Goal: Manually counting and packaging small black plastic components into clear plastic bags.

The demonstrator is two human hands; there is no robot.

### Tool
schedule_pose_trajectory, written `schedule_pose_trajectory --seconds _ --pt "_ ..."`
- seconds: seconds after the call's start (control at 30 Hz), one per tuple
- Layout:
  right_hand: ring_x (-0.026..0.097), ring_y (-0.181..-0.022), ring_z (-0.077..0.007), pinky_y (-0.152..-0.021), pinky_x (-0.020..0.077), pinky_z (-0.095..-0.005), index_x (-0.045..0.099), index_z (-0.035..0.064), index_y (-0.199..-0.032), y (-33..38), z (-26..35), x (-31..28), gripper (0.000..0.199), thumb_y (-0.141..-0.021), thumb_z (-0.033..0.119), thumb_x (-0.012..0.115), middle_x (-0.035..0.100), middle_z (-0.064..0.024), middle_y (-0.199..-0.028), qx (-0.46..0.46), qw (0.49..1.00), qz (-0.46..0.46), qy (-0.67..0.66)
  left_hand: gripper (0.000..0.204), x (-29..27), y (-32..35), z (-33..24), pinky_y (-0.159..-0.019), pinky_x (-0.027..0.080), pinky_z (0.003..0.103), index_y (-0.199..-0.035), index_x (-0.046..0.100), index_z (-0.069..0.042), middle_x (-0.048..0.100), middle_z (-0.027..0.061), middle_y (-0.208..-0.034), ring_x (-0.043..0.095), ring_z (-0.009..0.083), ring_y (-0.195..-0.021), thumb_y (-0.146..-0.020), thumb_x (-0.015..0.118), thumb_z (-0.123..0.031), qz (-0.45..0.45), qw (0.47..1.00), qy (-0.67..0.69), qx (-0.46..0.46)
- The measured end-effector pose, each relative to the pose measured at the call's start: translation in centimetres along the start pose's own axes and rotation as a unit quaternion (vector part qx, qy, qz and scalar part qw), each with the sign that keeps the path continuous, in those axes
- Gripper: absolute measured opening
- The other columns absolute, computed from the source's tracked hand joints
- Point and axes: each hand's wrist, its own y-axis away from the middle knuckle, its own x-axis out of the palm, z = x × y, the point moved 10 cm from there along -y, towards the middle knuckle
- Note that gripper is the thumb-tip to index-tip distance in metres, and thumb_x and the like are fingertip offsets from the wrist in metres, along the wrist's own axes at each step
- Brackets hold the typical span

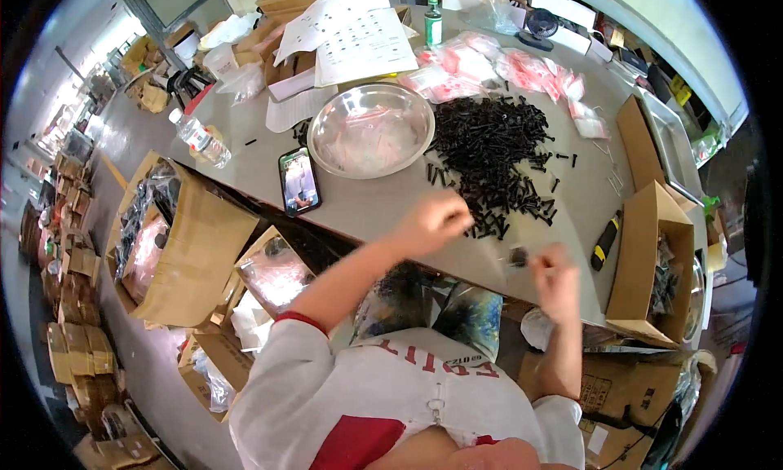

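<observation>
A large heap of black screws lies on the grey table, with loose ones scattered at its near edge. My left hand is closed at the near left side of the heap, its fingers curled and slightly blurred; what they hold, if anything, is hidden. Over the table's near edge, my right hand is closed and smeared by motion. It pinches what looks like a small clear plastic bag, with a small dark piece showing beside the fingers. A steel bowl holding clear bags with red marks stands left of the heap.
A phone and a water bottle are at the left. Bagged packets, a green bottle and printed sheets lie behind. A yellow-black cutter and a carton stand right. Open boxes sit below left.
</observation>
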Motion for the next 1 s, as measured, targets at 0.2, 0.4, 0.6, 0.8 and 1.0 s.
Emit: schedule_pose_trajectory --seconds 0.2,0.4,0.6,0.8,1.0 --pt "0.051 -0.073 -0.013 -0.067 0.0436 -0.0269 0.057 -0.0008 -0.09 4.7 -5.9 -17.2 0.008 -0.091 0.007 0.059 0.056 -0.0026 -0.077 0.119 0.912 -0.392 0.017 0.024 -13.3 -3.8 13.4 -0.074 0.05 0.041 -0.091 0.064 0.0 0.065 0.0195 -0.099 0.064 0.0317 -0.087 -0.076 0.063 -0.019 -0.068 0.919 -0.315 -0.228" --pt "0.05 -0.072 -0.0155 -0.065 0.043 -0.0284 0.058 -0.0023 -0.092 4.0 -5.0 -11.1 0.013 -0.089 0.01 0.062 0.057 -0.0071 -0.08 0.115 0.957 -0.267 0.005 0.021 -14.7 -2.8 23.1 -0.065 0.051 0.039 -0.079 0.069 -0.001 0.067 0.0149 -0.073 0.066 0.0297 -0.069 -0.068 0.068 -0.018 -0.012 0.909 -0.254 -0.331" --pt "0.056 -0.072 -0.0238 -0.066 0.0455 -0.0328 0.058 -0.003 -0.09 3.3 -4.3 -6.6 0.013 -0.08 0.002 0.065 0.059 -0.0127 -0.081 0.106 0.977 -0.183 0.011 0.017 -17.8 -2.7 14.2 -0.059 0.047 0.038 -0.075 0.069 -0.004 0.065 0.0144 -0.067 0.062 0.0274 -0.059 -0.076 0.068 -0.021 -0.198 0.929 -0.228 -0.214" --pt "0.062 -0.077 -0.0316 -0.067 0.0514 -0.0373 0.06 0.0018 -0.09 0.5 3.3 1.2 0.015 -0.077 0.002 0.067 0.062 -0.0146 -0.085 -0.067 0.994 -0.074 -0.051 0.026 -11.6 0.5 4.2 -0.054 0.044 0.031 -0.078 0.068 -0.001 0.063 0.0088 -0.061 0.058 0.0152 -0.055 -0.084 0.069 -0.026 -0.22 0.955 -0.116 -0.163" --pt "0.062 -0.081 -0.0297 -0.072 0.0507 -0.0387 0.061 0.0055 -0.09 -0.3 10.7 3.7 0.024 -0.068 0.003 0.07 0.064 -0.0107 -0.091 -0.205 0.969 -0.133 -0.035 0.02 0.4 5.1 0.4 -0.054 0.045 0.023 -0.079 0.065 0.004 0.066 0.0032 -0.073 0.057 0.0081 -0.063 -0.089 0.064 -0.013 -0.164 0.935 0.234 -0.21"
